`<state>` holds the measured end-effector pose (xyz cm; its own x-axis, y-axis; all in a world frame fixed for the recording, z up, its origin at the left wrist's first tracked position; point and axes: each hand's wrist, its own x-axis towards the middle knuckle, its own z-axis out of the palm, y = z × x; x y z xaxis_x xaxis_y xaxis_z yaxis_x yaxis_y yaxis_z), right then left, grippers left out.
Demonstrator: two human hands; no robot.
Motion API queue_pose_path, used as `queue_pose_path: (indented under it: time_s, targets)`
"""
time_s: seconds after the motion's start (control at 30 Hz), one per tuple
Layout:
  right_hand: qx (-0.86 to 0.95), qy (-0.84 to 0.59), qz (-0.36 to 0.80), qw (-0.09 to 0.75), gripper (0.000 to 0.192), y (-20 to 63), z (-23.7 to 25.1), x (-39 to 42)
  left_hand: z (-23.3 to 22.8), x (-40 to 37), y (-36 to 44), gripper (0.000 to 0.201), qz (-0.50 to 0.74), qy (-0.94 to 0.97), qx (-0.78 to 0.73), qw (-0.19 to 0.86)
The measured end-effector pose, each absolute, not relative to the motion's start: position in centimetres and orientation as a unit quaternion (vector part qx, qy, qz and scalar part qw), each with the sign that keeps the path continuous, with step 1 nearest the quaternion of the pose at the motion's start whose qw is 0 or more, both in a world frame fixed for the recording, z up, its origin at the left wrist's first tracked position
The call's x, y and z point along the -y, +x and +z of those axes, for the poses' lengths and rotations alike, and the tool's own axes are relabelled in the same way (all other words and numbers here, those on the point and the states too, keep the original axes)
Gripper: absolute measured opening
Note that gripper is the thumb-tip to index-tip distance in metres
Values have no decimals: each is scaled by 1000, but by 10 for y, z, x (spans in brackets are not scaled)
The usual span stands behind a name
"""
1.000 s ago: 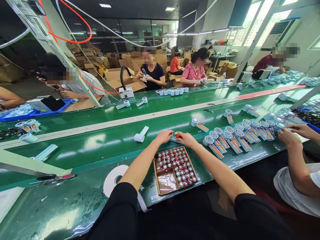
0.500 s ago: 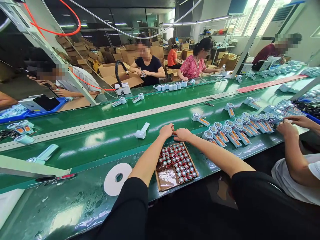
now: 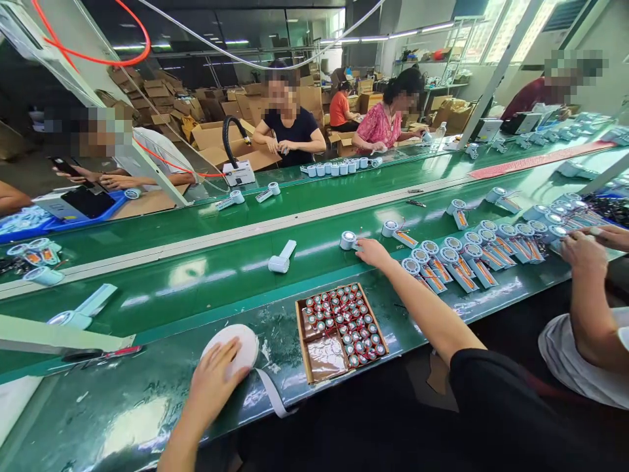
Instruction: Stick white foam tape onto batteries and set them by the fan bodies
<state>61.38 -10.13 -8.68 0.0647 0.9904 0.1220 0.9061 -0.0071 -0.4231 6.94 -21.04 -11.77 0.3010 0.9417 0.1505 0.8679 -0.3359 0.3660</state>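
My left hand lies with fingers outstretched on a roll of white tape, whose loose strip hangs over the bench's front edge. Farther out on the green surface, my right hand has its fingers closed at the side of a light-blue round-headed device, like a handheld fan body; its handle is largely hidden by the hand. Between my arms sits a cardboard box of small cylinders with red wires, its near left compartment showing bare lining. Another light-blue device lies left of my right hand.
Several light-blue devices with orange strips lie in rows at right, beside a co-worker's hands. Red-handled scissors lie at left near a slanting metal post. Several people sit across the green conveyor.
My left hand has left my right hand and come back left onto the tape roll. A strip now hangs from the roll. My right hand has moved slightly right and outward, at a light-blue device.
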Motion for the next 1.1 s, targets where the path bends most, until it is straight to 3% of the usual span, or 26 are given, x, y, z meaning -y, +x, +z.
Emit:
queue_pose_path:
  time_s: [0.17, 0.3, 0.43, 0.53, 0.67, 0.73, 0.8, 0.9, 1.0, 1.1]
  targets:
    - [684, -645, 115, 322, 31, 556, -59, 142, -137, 251, 40, 56, 117, 815, -566, 39]
    - [699, -532, 307, 366, 37, 481, -45, 206, -101, 246, 84, 57, 195, 806, -558, -32]
    - [687, -420, 499, 322, 42, 426, -37, 260, -57, 244, 137, 45, 333, 815, -465, -91]
    - [722, -317, 547, 281, 36, 410, -40, 281, -46, 246, 162, 45, 399, 802, -444, -30]
    - [840, -286, 429, 167, 30, 414, -47, 287, -57, 246, 176, 63, 526, 618, -526, 254]
    - [866, -274, 404, 108, 25, 424, -44, 281, -63, 247, 178, 72, 556, 523, -559, 325]
    - [867, -296, 383, 116, 20, 435, -38, 269, -68, 250, 178, 75, 555, 488, -577, 349]
    - [867, -425, 212, 150, 16, 446, -33, 248, -74, 258, 177, 76, 530, 498, -576, 373]
    - [855, -506, 69, 89, 20, 445, -40, 234, -80, 265, 176, 70, 507, 522, -575, 374]
    - [849, -521, 45, 73, 24, 434, -51, 234, -86, 269, 176, 66, 483, 548, -573, 371]
